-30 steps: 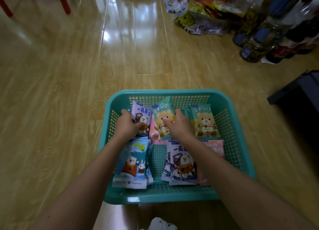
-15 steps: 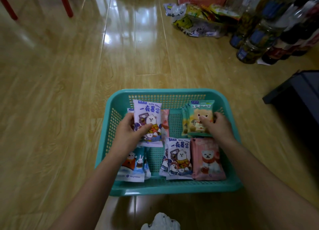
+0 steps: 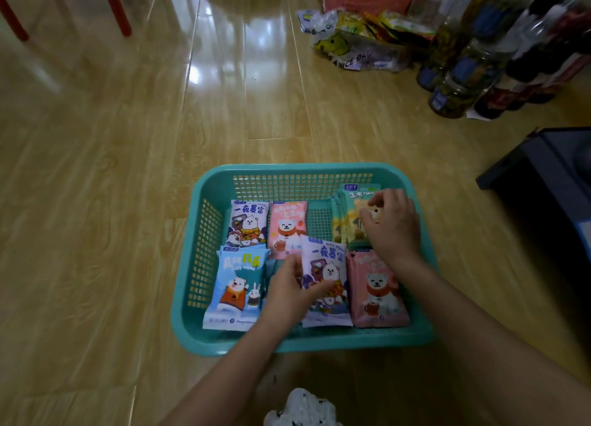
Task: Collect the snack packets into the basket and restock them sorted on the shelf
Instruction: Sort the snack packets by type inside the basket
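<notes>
The teal basket (image 3: 303, 171) sits on the wooden floor (image 3: 112, 202) just in front of the person, with the snack packets lying flat inside it in two rows. In the back row are a purple packet (image 3: 248, 222) at the left, a pink packet (image 3: 287, 226) beside it, and the green packets (image 3: 350, 224) on edge against the right wall. A strip of bare mesh shows between the pink and green ones. In the front row, a blue packet (image 3: 238, 286) lies near the left wall and a second pink packet (image 3: 377, 289) near the right.

The left hand (image 3: 287, 293) pinches a second purple packet (image 3: 326, 275) at front centre, thumb across its face and fingers behind it. This packet touches the front pink one. The right hand (image 3: 393, 226) lies over the green packets, its fingers bent and bunched, thumb and forefinger closing on the front one.

Half a second ago the left hand held a purple packet at the back left. It is now at front centre, and the back pink packet is uncovered. The right hand has shifted deeper into the back right corner.

Open floor spreads to the left of the basket and beyond it. A dark box (image 3: 543, 176) stands near the right side. Farther off are bottles (image 3: 463, 74), a plastic bag of snacks (image 3: 351, 47), a pink basket (image 3: 367, 0) and red chair legs (image 3: 115, 7).
</notes>
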A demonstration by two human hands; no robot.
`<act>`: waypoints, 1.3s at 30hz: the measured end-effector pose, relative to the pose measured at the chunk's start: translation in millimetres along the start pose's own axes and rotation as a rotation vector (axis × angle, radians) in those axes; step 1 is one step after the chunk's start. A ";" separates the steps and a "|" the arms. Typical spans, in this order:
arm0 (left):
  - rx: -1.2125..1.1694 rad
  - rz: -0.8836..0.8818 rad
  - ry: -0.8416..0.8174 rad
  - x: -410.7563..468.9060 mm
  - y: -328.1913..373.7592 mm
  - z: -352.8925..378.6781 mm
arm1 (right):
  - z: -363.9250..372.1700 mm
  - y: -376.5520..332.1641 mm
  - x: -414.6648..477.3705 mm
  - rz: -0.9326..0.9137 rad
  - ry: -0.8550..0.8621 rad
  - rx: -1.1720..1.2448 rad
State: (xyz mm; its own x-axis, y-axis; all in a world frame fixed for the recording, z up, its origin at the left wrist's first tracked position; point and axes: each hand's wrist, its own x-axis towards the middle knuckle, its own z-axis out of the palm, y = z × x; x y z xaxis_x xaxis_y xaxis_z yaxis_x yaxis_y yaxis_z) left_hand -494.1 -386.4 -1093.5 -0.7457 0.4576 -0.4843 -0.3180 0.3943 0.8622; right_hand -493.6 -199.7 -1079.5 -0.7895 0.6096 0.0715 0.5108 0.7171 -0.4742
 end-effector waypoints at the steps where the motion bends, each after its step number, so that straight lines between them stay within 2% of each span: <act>1: 0.072 0.010 0.016 0.8 -2.9 5.2 | 0.4 -1.5 -1.2 -0.020 -0.004 0.012; 4: 0.326 0.073 0.056 2.2 -4.8 15.8 | -0.4 -8.2 -3.6 -0.074 -0.034 0.097; 7: 0.948 0.089 0.089 4.7 3.8 13.5 | -0.9 -16.7 -4.0 -0.116 -0.079 0.164; 9: 1.148 0.131 0.124 6.7 13.5 6.4 | 1.6 -23.4 -3.4 -0.140 -0.130 0.182; 11: 1.102 0.213 0.191 7.9 26.7 -5.9 | 6.6 -31.7 -2.9 -0.134 -0.211 0.207; 13: 0.947 0.258 0.318 15.0 35.7 -26.1 | 16.0 -38.5 -1.7 -0.100 -0.313 0.220; 16: 0.793 0.226 0.464 44.9 34.3 -66.4 | 33.0 -49.3 2.0 -0.034 -0.447 0.214; 21: 0.833 -0.102 0.310 89.0 20.5 -93.5 | 60.4 -62.3 14.7 0.043 -0.610 0.059; 25: 0.738 -0.278 0.224 105.7 12.8 -94.1 | 82.8 -65.6 21.3 0.091 -0.687 -0.061; 35: 0.743 -0.236 0.207 115.8 10.1 -96.4 | 108.2 -71.6 19.1 0.224 -0.701 -0.082; 39: 0.701 -0.250 0.208 115.4 13.6 -97.6 | 108.8 -66.9 23.5 0.192 -0.713 -0.114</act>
State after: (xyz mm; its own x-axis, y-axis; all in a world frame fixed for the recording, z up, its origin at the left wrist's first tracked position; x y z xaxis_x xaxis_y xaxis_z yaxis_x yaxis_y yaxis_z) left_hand -641.6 -406.0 -1123.1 -0.8172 0.1564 -0.5547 -0.0980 0.9107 0.4012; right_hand -583.3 -270.1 -1141.6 -0.6924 0.3885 -0.6081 0.6634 0.6742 -0.3247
